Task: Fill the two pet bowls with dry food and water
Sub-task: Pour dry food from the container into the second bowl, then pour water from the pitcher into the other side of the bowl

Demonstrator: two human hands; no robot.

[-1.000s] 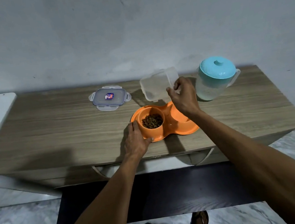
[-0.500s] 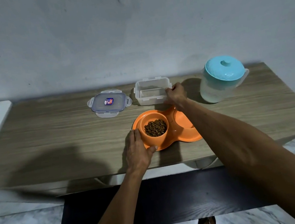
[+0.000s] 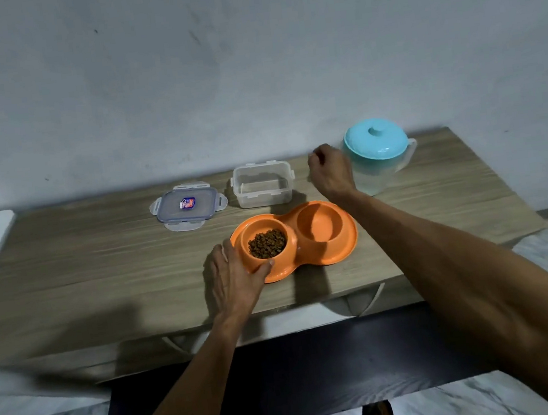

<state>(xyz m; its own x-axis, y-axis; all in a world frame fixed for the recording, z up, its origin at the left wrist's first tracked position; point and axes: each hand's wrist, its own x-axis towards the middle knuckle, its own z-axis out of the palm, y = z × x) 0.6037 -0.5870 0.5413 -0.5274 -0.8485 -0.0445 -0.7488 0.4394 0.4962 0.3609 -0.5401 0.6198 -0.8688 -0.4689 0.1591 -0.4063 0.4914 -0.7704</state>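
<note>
Head view: the right hand [image 3: 329,173], loosely curled and empty, hangs just left of the water jug [image 3: 378,156], far nearer it than the left hand [image 3: 236,274], which clasps the orange double bowl [image 3: 295,239]; its empty well lies toward the person from the right hand.

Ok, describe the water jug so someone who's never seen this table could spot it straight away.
Start at the wooden table against the grey wall and go to its far right end. The water jug stands there, behind the orange double bowl and beside the right hand. Only it is tall and translucent, with a domed turquoise lid.
</note>
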